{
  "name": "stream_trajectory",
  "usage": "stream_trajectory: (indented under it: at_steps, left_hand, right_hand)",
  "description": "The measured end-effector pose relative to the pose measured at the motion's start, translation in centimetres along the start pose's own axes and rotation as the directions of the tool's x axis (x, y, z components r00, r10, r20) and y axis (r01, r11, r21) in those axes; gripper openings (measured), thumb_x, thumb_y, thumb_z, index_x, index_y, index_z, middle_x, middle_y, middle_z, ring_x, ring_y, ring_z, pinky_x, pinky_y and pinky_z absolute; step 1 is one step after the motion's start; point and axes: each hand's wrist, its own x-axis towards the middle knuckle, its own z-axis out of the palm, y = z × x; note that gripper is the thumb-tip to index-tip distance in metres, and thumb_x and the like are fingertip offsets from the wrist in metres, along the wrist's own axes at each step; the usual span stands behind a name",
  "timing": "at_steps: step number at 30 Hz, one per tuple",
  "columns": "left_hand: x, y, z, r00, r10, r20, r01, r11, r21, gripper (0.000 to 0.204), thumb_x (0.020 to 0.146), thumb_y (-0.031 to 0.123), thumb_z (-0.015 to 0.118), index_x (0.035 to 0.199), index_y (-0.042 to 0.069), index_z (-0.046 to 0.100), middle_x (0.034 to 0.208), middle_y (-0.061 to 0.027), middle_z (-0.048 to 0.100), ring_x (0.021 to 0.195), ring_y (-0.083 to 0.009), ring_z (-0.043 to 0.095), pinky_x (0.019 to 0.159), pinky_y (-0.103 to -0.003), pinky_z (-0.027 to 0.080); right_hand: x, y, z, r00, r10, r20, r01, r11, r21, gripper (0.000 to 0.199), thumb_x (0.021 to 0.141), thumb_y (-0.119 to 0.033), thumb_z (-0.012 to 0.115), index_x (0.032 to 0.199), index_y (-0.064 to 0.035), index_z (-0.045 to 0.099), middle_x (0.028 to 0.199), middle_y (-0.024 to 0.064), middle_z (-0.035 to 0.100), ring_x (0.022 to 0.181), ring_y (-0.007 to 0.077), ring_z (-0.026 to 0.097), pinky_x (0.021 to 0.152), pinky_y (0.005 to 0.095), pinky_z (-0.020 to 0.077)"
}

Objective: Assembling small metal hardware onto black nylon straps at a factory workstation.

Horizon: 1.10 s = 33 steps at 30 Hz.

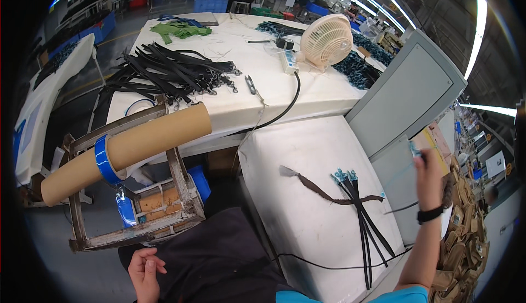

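My right hand [430, 180], with a dark band at the wrist, is raised at the right beside a grey panel. Its fingers are closed on a black strap, whose teal-wrapped end [415, 149] shows past the fingertips; the rest is partly hidden. Several black straps [362, 215] with teal-wrapped ends lie crossed on the white padded surface [279, 226] to its left. A brown twisted cord [323, 193] with a frayed grey end runs under them. Low at the left, beside my dark-covered lap, my left hand [145, 273] is loosely curled, holding nothing.
Black straps with metal clips [186, 73], snips [250, 84], green cloth [178, 30] and a fan [327, 41] occupy the white table. A cardboard tube [148, 141] with blue tape [104, 160] rests on a wooden frame [181, 193]. Tan bundles [460, 243] fill the right; a grey panel [408, 84] stands upright.
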Motion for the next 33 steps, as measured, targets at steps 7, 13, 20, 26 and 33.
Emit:
stream_trajectory:
  at_steps: [7, 13, 20, 26, 33]
  left_hand:
    - [-0.3, 0.3, 0.1, 0.997, -0.078, 0.014, 0.078, 0.997, -0.013, 0.023, 0.095, 0.024, 0.052, 0.099, 0.001, 0.056, 0.072, -0.0048, 0.058, 0.06, -0.0093, 0.054, 0.058, -0.022, 0.044]
    - [-1.6, 1.5, -1.0, 0.979, -0.189, -0.079, 0.187, 0.982, -0.026, 0.021, 0.096, 0.015, 0.051, 0.111, 0.002, 0.058, 0.081, -0.0023, 0.059, 0.069, -0.0075, 0.052, 0.065, -0.021, 0.043]
    - [0.2, 0.1, 0.4, 0.964, -0.264, 0.028, 0.265, 0.96, -0.09, 0.019, 0.094, 0.012, 0.053, 0.109, 0.003, 0.059, 0.081, -0.0012, 0.06, 0.069, -0.0062, 0.052, 0.064, -0.019, 0.043]
    - [0.9, 0.1, 1.0, 0.971, -0.236, 0.04, 0.238, 0.968, -0.075, 0.017, 0.092, 0.008, 0.055, 0.108, 0.002, 0.059, 0.081, -0.0011, 0.061, 0.067, -0.006, 0.054, 0.062, -0.019, 0.045]
    - [0.1, -0.3, 0.1, 0.961, -0.256, -0.103, 0.248, 0.965, -0.083, 0.015, 0.091, 0.008, 0.057, 0.104, 0.001, 0.061, 0.077, -0.0012, 0.062, 0.066, -0.0056, 0.055, 0.059, -0.02, 0.046]
  right_hand:
    - [-11.1, 12.0, 24.2, 0.932, 0.248, 0.264, -0.263, 0.964, 0.025, 0.021, 0.079, -0.015, 0.066, 0.095, -0.0032, 0.064, 0.093, 0.0169, 0.06, 0.086, 0.0309, 0.058, 0.078, 0.0384, 0.0465]
    - [-11.4, 7.6, 24.4, 0.934, 0.31, 0.178, -0.315, 0.949, 0.001, 0.026, 0.078, -0.016, 0.067, 0.101, -0.004, 0.064, 0.102, 0.015, 0.058, 0.102, 0.0338, 0.051, 0.087, 0.0431, 0.0427]
    - [-3.9, -6.3, 21.4, 0.924, 0.127, 0.362, -0.34, 0.708, 0.619, 0.017, 0.086, -0.013, 0.062, 0.095, 0.0014, 0.064, 0.087, 0.009, 0.061, 0.077, 0.016, 0.058, 0.07, 0.0273, 0.0466]
    - [5.4, -21.5, 26.2, 0.875, -0.292, 0.387, -0.242, 0.429, 0.87, 0.017, 0.086, -0.014, 0.064, 0.092, 0.0013, 0.066, 0.079, 0.006, 0.062, 0.072, 0.012, 0.057, 0.065, 0.025, 0.0462]
    - [16.4, -30.7, 40.4, 0.958, -0.27, 0.099, 0.115, 0.675, 0.728, 0.039, 0.082, -0.025, 0.066, 0.107, 0.0041, 0.057, 0.096, 0.0196, 0.06, 0.089, 0.0297, 0.057, 0.079, 0.0393, 0.0456]
